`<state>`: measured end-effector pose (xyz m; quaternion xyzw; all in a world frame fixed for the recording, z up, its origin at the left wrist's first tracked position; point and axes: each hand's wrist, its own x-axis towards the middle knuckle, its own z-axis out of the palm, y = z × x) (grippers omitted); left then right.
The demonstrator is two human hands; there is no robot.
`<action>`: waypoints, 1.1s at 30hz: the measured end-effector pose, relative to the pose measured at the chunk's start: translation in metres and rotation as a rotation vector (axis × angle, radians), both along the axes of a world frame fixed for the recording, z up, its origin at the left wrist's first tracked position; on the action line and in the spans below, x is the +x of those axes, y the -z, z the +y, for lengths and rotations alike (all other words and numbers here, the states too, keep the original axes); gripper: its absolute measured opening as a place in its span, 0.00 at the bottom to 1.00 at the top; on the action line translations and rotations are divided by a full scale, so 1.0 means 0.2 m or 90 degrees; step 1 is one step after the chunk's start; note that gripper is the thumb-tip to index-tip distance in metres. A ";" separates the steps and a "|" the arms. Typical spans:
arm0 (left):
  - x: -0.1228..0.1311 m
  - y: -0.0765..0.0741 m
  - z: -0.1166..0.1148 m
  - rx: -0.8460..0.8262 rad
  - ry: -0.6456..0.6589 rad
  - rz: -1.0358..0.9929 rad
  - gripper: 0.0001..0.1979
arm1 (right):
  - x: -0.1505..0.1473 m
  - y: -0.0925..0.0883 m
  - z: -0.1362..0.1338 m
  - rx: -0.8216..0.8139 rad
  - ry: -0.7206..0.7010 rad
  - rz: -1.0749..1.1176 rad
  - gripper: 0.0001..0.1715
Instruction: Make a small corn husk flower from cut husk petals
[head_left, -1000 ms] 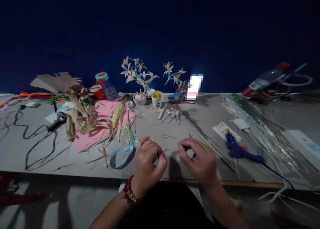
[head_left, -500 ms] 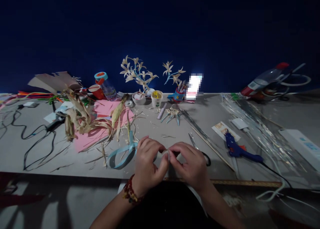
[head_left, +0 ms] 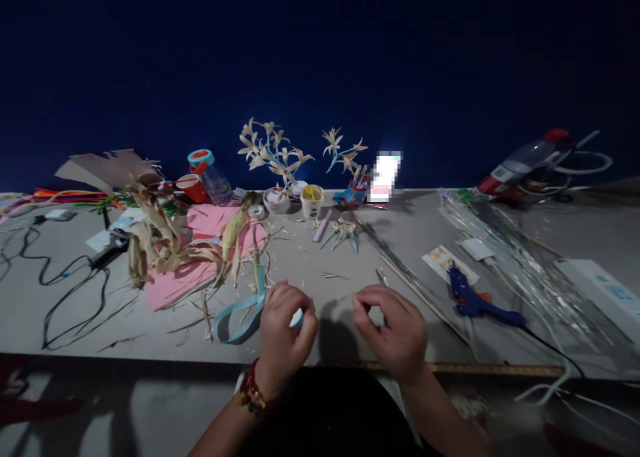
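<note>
My left hand (head_left: 289,330) is above the front of the table, thumb and fingertips pinched together. Apart from it on the right, my right hand (head_left: 393,334) makes a similar pinch. Whatever sits in either pinch is too small to make out. A light blue ribbon (head_left: 239,317) loops on the table beside my left hand, and a bit of blue shows through the gap of its fingers. Scissors (head_left: 382,277) lie mostly hidden behind my right hand. Thin dry strips (head_left: 335,276) rest on the table beyond both hands. Small husk flowers with blue stems (head_left: 343,236) lie farther back.
Dry corn husks (head_left: 167,237) lie on pink paper (head_left: 165,294) at left. Husk-flower branches (head_left: 273,152) stand at the back near a white cup (head_left: 313,204). A blue glue gun (head_left: 480,304), wire bundles (head_left: 520,250) and a power strip (head_left: 603,290) lie at right.
My hands were together with a small pale piece at their fingertips; now they have moved apart, left hand leftward and right hand rightward. That piece is no longer clearly visible.
</note>
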<state>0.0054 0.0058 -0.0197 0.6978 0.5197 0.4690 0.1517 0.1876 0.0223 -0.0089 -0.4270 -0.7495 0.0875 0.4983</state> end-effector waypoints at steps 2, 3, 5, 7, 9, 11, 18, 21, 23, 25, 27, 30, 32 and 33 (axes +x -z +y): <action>0.01 -0.02 0.00 -0.007 0.030 -0.015 0.06 | -0.01 0.00 0.00 0.010 -0.013 -0.007 0.07; 0.02 -0.04 0.00 -0.008 0.047 -0.014 0.05 | -0.01 -0.01 0.00 0.016 -0.017 -0.011 0.07; 0.05 -0.07 0.01 -0.001 0.064 0.003 0.05 | -0.03 -0.01 -0.01 0.024 -0.014 -0.017 0.08; 0.08 -0.08 0.02 0.012 0.062 0.019 0.06 | -0.04 0.00 -0.02 0.030 -0.012 -0.020 0.08; 0.08 -0.07 0.03 0.020 0.055 0.027 0.07 | -0.04 0.00 -0.02 0.037 -0.008 -0.020 0.08; 0.08 -0.06 0.03 0.023 0.043 0.027 0.07 | -0.02 0.01 -0.03 0.046 0.008 -0.008 0.08; 0.06 -0.08 0.01 0.017 0.067 0.003 0.04 | -0.01 0.02 -0.02 0.043 0.012 0.013 0.08; 0.07 -0.08 0.02 0.033 0.065 0.027 0.06 | -0.03 0.02 -0.03 0.037 0.002 0.020 0.09; 0.08 -0.08 0.02 0.041 0.058 0.033 0.07 | -0.04 0.01 -0.03 0.005 -0.008 0.031 0.09; 0.08 -0.08 0.02 0.046 0.058 0.035 0.07 | -0.05 0.01 -0.03 -0.044 -0.035 0.041 0.08; 0.08 -0.08 0.02 0.047 0.061 0.041 0.06 | -0.06 0.00 -0.03 -0.079 -0.061 0.045 0.06; 0.08 -0.09 0.01 0.045 0.065 0.059 0.07 | -0.07 0.00 -0.03 -0.086 -0.071 0.038 0.07; 0.08 -0.10 0.01 0.044 0.062 0.067 0.07 | -0.07 0.00 -0.02 -0.073 -0.061 0.022 0.08; 0.07 -0.10 0.01 0.043 0.060 0.069 0.08 | -0.06 0.01 -0.02 -0.059 -0.052 0.012 0.07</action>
